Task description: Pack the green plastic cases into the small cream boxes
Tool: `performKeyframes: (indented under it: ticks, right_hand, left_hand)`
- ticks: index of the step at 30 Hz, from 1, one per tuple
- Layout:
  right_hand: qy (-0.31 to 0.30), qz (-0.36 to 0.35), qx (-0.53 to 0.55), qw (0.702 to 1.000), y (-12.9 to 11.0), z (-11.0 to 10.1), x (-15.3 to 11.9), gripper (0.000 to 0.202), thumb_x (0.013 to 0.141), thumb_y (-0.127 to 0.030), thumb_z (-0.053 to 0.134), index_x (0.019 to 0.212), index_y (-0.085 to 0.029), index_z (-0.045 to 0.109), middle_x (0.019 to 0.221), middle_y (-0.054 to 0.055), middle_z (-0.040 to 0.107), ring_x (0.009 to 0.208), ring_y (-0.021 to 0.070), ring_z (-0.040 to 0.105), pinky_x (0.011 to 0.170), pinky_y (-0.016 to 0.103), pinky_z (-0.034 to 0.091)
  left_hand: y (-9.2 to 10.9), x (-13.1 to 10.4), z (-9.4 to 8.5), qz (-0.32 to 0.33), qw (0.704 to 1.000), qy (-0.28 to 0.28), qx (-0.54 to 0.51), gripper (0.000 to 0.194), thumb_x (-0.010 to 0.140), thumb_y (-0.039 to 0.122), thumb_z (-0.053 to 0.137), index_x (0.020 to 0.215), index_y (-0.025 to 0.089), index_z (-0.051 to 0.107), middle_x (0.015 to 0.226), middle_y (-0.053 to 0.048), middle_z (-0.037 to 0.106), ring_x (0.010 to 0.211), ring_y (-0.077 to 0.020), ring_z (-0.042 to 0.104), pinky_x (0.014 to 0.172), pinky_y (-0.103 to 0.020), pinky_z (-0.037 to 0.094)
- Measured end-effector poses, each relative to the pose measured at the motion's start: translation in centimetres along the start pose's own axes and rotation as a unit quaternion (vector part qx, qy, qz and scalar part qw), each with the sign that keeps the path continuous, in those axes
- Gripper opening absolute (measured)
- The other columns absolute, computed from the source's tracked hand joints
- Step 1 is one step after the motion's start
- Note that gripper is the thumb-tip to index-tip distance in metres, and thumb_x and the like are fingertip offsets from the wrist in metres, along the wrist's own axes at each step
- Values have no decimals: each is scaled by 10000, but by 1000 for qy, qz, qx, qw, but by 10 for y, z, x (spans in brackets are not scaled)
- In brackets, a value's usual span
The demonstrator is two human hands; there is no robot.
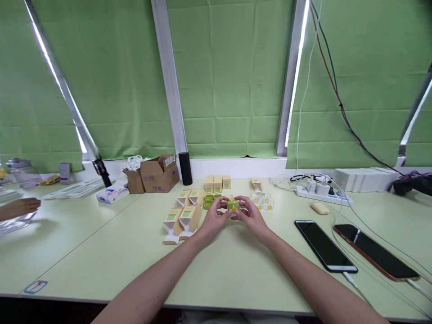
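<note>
Between both hands, a small clear case with green and yellow parts (232,205) is held above the table. My left hand (216,216) has its fingers closed on the case's left side, and my right hand (250,215) grips its right side. Just behind my left hand lie green pieces (208,200). Clear pieces with yellow centres (266,202) sit behind my right hand. Several opened cardboard boxes with green labels (189,218) lie to the left. Closed small boxes (218,182) stand at the back.
Two phones (326,245) with cables lie at the right, near a power strip (324,193) and a beige case (320,208). A brown carton (160,174) and black cylinder (185,168) stand back left. Another person's hand (22,208) shows far left.
</note>
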State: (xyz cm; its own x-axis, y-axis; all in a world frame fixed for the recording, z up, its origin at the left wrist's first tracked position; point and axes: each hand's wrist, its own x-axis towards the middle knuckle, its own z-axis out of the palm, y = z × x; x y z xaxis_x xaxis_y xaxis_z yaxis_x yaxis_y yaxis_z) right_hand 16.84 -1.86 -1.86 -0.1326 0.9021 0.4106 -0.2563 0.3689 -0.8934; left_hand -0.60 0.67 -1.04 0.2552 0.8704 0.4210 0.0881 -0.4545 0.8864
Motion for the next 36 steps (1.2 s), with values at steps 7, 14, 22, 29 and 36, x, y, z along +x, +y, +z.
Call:
performKeyframes:
  ticks: [7,14,22,29,36]
  right_hand:
    - [2,-7,-9,1000,-5,-2,2,439,787,-467,818,1137,-277,633,1065,34,668,908,202,708,891,450,610]
    - [5,-3,25,1000,-6,-1,2,470,766,-475,837,1147,-271,652,1073,48,695,952,223,713,942,481,588]
    - [11,62,165,984,2,-5,3,523,787,-468,797,1241,-277,621,997,71,768,866,270,760,869,477,579]
    - [65,84,214,971,15,-20,10,299,852,-421,696,1092,-276,589,965,84,785,819,278,771,791,482,592]
    - [101,84,214,968,11,-19,10,377,798,-419,774,1090,-281,581,948,61,768,843,287,763,815,499,588]
  left_hand:
    - [4,-2,0,5,999,16,42,405,836,445,759,1150,224,631,1088,-80,674,1069,-237,615,866,-348,480]
    - [14,-2,1,29,998,33,52,346,831,396,753,1101,213,639,1076,-80,683,1043,-230,626,862,-344,485]
    - [11,-4,-1,42,999,23,2,384,907,454,668,1204,219,603,1116,-94,684,1063,-231,643,925,-364,491]
    - [10,-4,2,43,999,13,7,282,931,428,638,1108,210,614,1029,-81,704,991,-225,680,924,-378,485]
    - [8,-4,1,16,999,17,23,271,928,441,630,1063,206,625,985,-75,710,978,-236,680,881,-370,481]
